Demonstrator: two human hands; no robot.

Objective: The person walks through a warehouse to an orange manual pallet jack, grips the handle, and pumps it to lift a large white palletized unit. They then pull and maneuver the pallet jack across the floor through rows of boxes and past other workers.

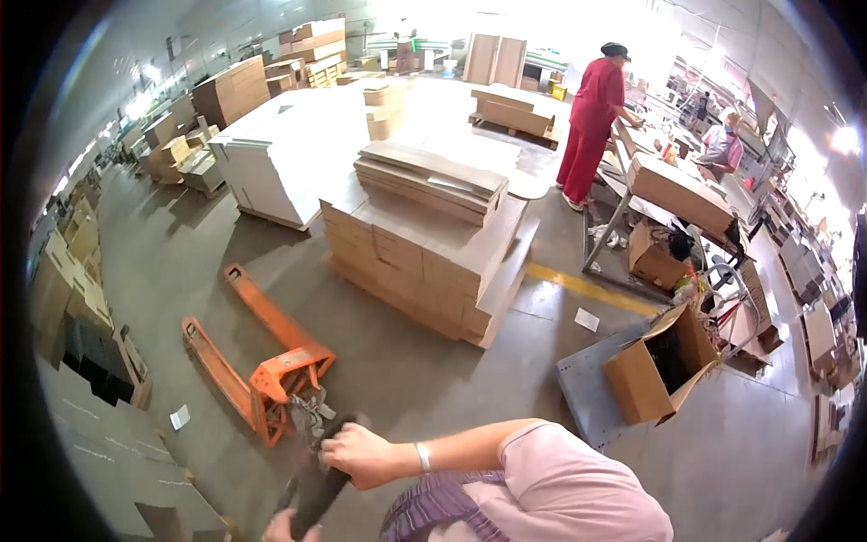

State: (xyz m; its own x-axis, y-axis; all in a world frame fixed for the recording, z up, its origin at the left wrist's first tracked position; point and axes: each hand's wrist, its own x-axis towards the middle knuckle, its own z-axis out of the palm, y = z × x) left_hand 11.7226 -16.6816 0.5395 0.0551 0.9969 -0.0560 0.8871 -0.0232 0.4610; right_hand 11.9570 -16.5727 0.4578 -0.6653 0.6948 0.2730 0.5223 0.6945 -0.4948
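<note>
An orange pallet jack (293, 366) stands on the grey floor to my left, its two forks pointing away from me with nothing on them. Its dark handle (323, 497) tilts toward me at the lower edge. My right hand (359, 454) is closed round the handle's upper right part, a pale band on its wrist. At the bottom of the view, partly cut off, my left hand (287, 526) is closed on the handle's other end. Motion blurs the handle's outline a little.
Ahead stands a low stack of boards (406, 262); beyond it is a white stack (280, 163). At right, a grey platform cart (587, 375) bears an open cardboard box (637, 379). A person in red (591, 122) works at a bench. Dark-wrapped stacks (117, 452) line the left.
</note>
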